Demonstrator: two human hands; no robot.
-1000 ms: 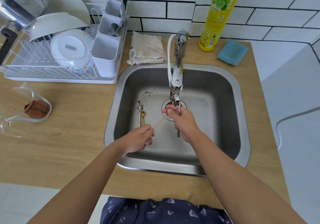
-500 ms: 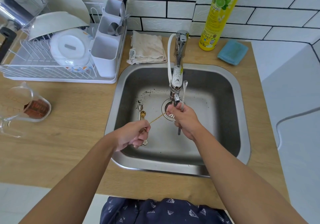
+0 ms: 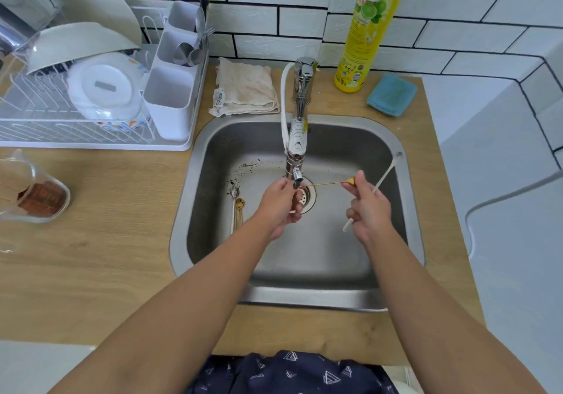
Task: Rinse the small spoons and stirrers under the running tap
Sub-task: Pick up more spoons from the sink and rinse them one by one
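A thin gold stirrer (image 3: 327, 183) lies level over the drain of the steel sink (image 3: 180, 226). My left hand (image 3: 278, 206) pinches its left end right under the tap (image 3: 297, 146) nozzle. My right hand (image 3: 370, 209) pinches the stirrer's right end between thumb and forefinger. The other fingers of that hand grip a long pale spoon (image 3: 386, 171), which points up and right toward the sink wall. A silver small spoon (image 3: 234, 193) and a gold small spoon (image 3: 240, 203) lie side by side on the sink floor left of the drain.
A dish rack (image 3: 76, 119) with bowls and a white cutlery holder (image 3: 170, 101) stands at the back left. A folded cloth (image 3: 245, 92), a yellow detergent bottle (image 3: 365, 34) and a blue sponge (image 3: 391, 95) sit behind the sink. A glass jug (image 3: 30, 192) is on the left counter.
My right hand moved right, away from the tap, and tilted the long spoon. It now also pinches the gold stirrer's far end. My left hand moved up to the nozzle.
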